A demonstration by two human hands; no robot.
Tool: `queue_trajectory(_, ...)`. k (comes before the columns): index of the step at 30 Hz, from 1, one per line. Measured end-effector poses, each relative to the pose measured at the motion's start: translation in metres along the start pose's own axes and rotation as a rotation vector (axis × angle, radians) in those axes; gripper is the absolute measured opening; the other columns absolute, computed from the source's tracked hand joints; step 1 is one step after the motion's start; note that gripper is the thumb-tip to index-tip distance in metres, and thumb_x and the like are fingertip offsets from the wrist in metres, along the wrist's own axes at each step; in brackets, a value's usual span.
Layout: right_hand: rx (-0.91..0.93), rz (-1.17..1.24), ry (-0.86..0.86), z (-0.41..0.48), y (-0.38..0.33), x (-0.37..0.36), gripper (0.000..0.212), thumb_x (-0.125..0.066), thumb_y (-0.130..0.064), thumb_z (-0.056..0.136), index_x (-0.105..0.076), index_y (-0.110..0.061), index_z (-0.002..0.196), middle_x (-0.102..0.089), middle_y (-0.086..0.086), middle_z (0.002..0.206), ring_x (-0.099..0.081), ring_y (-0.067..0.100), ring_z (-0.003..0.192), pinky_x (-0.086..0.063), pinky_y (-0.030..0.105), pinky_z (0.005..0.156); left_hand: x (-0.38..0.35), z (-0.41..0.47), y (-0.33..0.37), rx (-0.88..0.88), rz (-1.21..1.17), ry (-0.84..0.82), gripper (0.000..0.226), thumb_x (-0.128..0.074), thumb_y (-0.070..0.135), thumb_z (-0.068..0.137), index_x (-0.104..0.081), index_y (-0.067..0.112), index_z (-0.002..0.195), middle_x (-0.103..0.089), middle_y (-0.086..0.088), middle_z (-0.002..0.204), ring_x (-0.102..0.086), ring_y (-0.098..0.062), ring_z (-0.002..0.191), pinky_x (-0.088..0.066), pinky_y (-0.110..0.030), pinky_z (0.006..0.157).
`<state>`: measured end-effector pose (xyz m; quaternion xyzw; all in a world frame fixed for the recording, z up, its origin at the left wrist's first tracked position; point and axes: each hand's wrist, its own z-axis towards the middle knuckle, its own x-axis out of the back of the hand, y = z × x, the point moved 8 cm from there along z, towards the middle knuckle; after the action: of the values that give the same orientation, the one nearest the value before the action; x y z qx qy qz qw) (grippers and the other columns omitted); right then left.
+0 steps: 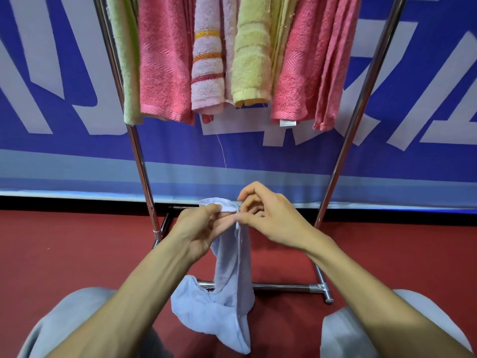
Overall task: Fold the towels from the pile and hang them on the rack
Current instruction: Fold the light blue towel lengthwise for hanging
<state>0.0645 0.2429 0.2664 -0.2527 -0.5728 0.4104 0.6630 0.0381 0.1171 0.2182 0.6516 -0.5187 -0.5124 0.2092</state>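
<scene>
Single head-worn wide-angle view, looking forward and down, close over the forearms, facing the rack (144,177)

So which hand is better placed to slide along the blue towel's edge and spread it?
Probably the right hand. The left hand pinches the blue towel at its top edge and the cloth hangs from there; the right fingers curl beside that edge, their hold unclear, so they seem freer to slide.

I see a pale blue towel (224,313) against a red floor (77,241).
At twelve o'clock, herringbone-banded coral-pink towels (165,60) flank a light pink towel (207,86) striped yellow, orange and red, and a yellow-green towel (251,60); at eleven, a pale green towel (127,73); blue banner (180,148), pale grey shapes.
</scene>
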Motion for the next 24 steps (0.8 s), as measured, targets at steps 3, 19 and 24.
queue_trajectory(3,0.021,-0.085,0.006,-0.001,-0.001,-0.005,0.046,-0.082,-0.029,0.07,-0.047,-0.023,0.1,-0.06,-0.003,0.082,-0.053,0.01,0.065,-0.051,0.027,0.068,-0.001,-0.002,-0.001,0.02,-0.029,0.009,0.014,-0.048,-0.005,0.094,-0.056,-0.014,0.088,-0.069,-0.022,0.066,-0.071,-0.026,0.058,-0.059,-0.029,0.049)
queue_trajectory(19,0.0,-0.054,0.167,0.01,0.018,0.025,0.025,-0.068,0.0,0.075,-0.064,-0.024,0.084,-0.071,-0.003,0.08,-0.063,0.007,0.07,-0.052,0.03,0.072,0.012,0.004,0.025,-0.202,0.705,-0.017,0.02,-0.053,0.015,0.095,-0.063,-0.001,0.087,-0.074,-0.015,0.074,-0.07,-0.026,0.065,-0.056,-0.027,0.061)
queue_trajectory(24,-0.032,0.153,0.033,0.007,0.013,0.025,0.026,-0.064,0.009,0.08,-0.067,-0.016,0.086,-0.071,0.0,0.084,-0.063,0.004,0.075,-0.05,0.02,0.074,-0.001,-0.003,0.042,-0.637,1.343,-0.035,0.04,-0.073,0.027,0.081,-0.058,0.025,0.118,-0.063,0.009,0.11,-0.06,-0.007,0.1,-0.045,-0.018,0.084)
